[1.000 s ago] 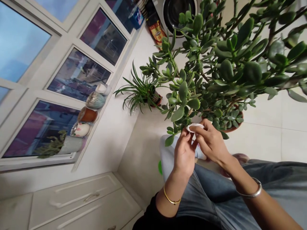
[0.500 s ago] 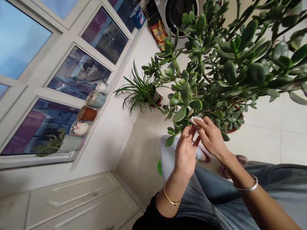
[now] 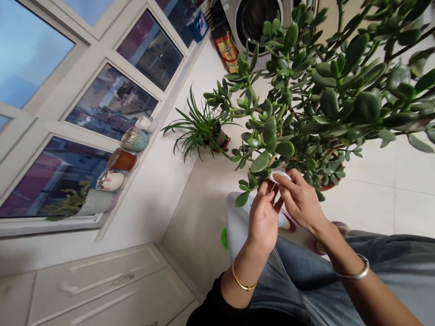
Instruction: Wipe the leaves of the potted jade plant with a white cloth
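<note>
White cotton pad (image 3: 279,176) sits pinched in our right hand (image 3: 301,199), just under a jade plant leaf (image 3: 260,161). Our left hand (image 3: 263,217) reaches beside it; whether it grips, we cannot tell. Shifting the pad calls for easing that pinch.

The left hand (image 3: 263,217) is held raised, its fingers slightly spread. The right hand (image 3: 301,201) is held just beside it, fingers curled into a pinch.
</note>
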`<state>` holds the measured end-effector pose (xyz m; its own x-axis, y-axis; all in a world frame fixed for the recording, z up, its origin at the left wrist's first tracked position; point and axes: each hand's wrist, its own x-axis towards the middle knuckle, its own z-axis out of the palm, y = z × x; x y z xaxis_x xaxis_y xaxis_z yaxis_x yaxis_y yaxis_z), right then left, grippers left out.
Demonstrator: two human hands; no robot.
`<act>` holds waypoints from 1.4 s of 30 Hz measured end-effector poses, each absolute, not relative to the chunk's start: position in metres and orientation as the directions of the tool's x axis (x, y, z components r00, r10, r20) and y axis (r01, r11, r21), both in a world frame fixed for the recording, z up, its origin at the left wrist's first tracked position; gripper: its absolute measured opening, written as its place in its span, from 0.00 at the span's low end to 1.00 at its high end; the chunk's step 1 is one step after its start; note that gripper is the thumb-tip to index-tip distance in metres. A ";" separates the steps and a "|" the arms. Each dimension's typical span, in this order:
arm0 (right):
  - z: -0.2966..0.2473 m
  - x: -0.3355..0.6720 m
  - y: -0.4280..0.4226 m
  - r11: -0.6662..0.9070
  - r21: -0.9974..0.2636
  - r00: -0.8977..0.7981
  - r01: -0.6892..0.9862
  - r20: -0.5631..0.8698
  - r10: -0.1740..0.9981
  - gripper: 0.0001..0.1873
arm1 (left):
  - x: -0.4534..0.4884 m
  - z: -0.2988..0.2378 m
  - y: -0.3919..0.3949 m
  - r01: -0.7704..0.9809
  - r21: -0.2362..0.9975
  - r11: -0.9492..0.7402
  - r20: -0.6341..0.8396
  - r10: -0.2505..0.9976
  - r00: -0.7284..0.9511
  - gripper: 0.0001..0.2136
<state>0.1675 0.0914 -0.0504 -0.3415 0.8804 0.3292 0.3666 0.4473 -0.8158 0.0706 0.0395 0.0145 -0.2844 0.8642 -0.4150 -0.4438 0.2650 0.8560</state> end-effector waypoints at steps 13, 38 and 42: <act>-0.045 0.172 0.086 0.458 -0.798 -0.376 0.392 0.316 0.871 0.20 | 0.071 0.015 0.039 -0.622 0.757 0.202 -0.444 0.857 -0.262 0.13; -0.036 0.176 0.072 0.479 -0.812 -0.340 0.332 0.371 0.864 0.17 | 0.070 0.013 0.037 -0.648 0.736 0.193 -0.444 0.861 -0.248 0.13; -0.029 0.184 0.060 0.540 -0.810 -0.237 0.228 0.492 0.838 0.19 | 0.070 0.009 0.034 -0.697 0.700 0.159 -0.461 0.846 -0.269 0.12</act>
